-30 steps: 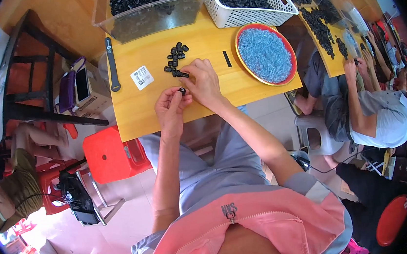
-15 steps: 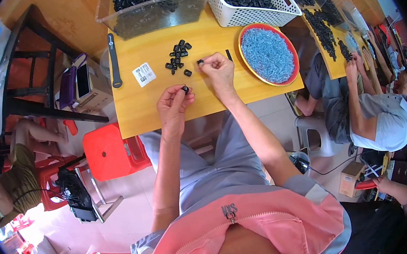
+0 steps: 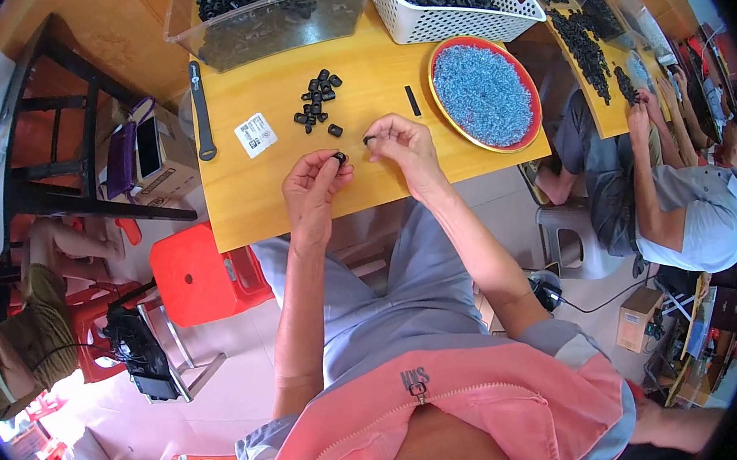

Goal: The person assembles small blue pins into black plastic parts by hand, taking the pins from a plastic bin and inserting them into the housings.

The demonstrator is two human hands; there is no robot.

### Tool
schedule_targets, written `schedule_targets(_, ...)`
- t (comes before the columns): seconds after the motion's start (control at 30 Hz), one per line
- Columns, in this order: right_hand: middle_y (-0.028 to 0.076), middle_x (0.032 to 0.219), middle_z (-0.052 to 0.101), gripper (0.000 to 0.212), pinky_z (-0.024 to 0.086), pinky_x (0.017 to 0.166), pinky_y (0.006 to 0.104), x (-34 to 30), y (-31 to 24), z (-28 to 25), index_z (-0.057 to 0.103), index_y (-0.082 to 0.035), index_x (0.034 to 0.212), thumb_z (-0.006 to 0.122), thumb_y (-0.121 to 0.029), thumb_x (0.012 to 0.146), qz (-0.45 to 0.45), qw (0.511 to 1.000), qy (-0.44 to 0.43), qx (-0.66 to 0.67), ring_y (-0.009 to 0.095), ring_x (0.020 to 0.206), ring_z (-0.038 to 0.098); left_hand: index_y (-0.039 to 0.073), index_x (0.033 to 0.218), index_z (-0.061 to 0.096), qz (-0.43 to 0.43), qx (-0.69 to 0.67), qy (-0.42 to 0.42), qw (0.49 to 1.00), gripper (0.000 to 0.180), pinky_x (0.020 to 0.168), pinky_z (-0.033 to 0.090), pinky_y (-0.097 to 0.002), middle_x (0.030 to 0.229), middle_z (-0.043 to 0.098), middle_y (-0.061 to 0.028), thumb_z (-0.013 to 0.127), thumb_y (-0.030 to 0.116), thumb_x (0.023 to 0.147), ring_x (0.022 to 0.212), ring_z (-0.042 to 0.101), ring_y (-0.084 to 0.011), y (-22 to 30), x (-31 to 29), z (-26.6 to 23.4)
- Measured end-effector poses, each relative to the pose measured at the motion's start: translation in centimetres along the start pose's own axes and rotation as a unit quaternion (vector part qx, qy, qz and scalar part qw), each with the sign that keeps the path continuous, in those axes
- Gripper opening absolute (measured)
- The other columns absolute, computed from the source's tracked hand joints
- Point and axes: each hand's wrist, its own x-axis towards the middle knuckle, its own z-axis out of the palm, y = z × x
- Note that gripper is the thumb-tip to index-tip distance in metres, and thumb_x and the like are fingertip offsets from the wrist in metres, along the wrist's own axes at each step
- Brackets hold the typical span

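Note:
Near the front edge of the yellow table (image 3: 252, 215), my left hand (image 3: 313, 191) pinches a small black plastic part (image 3: 339, 157) between thumb and fingertips. To its right, my right hand (image 3: 407, 151) is closed in a pinch on another small black piece (image 3: 369, 140), mostly covered by the fingers. The two hands are apart. Just beyond them lies a loose cluster of short black plastic parts (image 3: 313, 100), with one part (image 3: 335, 130) nearest my hands. A thin black strip (image 3: 413, 101) lies beyond my right hand.
A red-rimmed bowl (image 3: 539, 116) of small bluish clear pieces stands at the right. Behind are a clear bin (image 3: 279, 33) and a white basket (image 3: 456, 28), both holding black parts. A white label (image 3: 256, 135) and a black strap-like tool (image 3: 201, 113) lie left. A co-worker (image 3: 678, 218) sits at right.
My right hand has come slightly nearer to me, still pinching its small piece. My left hand keeps its part almost in place. The view has shifted a little.

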Motion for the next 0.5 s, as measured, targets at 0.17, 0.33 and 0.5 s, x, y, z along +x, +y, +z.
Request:
schedule_targets(0.17, 0.000, 0.072, 0.055, 0.012, 0.039, 0.057, 0.0187, -0.49, 0.15, 0.61, 0.064, 0.001, 0.087, 0.061, 0.001, 0.076, -0.035, 0.988, -0.054, -0.141, 0.004, 0.062, 0.049, -0.002, 0.097, 0.057, -0.003, 0.010, -0.002, 1.000, 0.014, 0.066, 0.052, -0.0226, 0.086, 0.063, -0.0094, 0.056, 0.003, 0.084, 0.073, 0.062, -0.0142, 0.09, 0.04, 0.25)
schedule_targets(0.33, 0.001, 0.070, 0.053, 0.010, 0.034, 0.051, 0.0190, -0.21, 0.60, 0.50, 0.065, 0.000, 0.085, 0.063, 0.000, 0.075, -0.080, 0.975, -0.032, -0.203, 0.004, 0.056, 0.041, -0.002, 0.096, 0.058, -0.011, 0.037, 0.002, 0.999, 0.013, 0.066, 0.052, -0.0224, 0.085, 0.062, -0.0084, 0.056, 0.002, 0.084, 0.073, 0.062, -0.0139, 0.13, 0.02, 0.42)
schedule_targets(0.5, 0.002, 0.070, 0.053, 0.011, 0.034, 0.051, 0.0191, -0.27, 0.33, 0.93, 0.065, 0.000, 0.085, 0.063, 0.001, 0.074, -0.073, 0.972, -0.036, -0.220, 0.004, 0.056, 0.043, -0.002, 0.096, 0.058, -0.012, 0.040, -0.001, 0.999, 0.013, 0.066, 0.052, -0.0226, 0.084, 0.062, -0.0080, 0.056, 0.002, 0.084, 0.072, 0.062, -0.0138, 0.21, -0.05, 0.33)
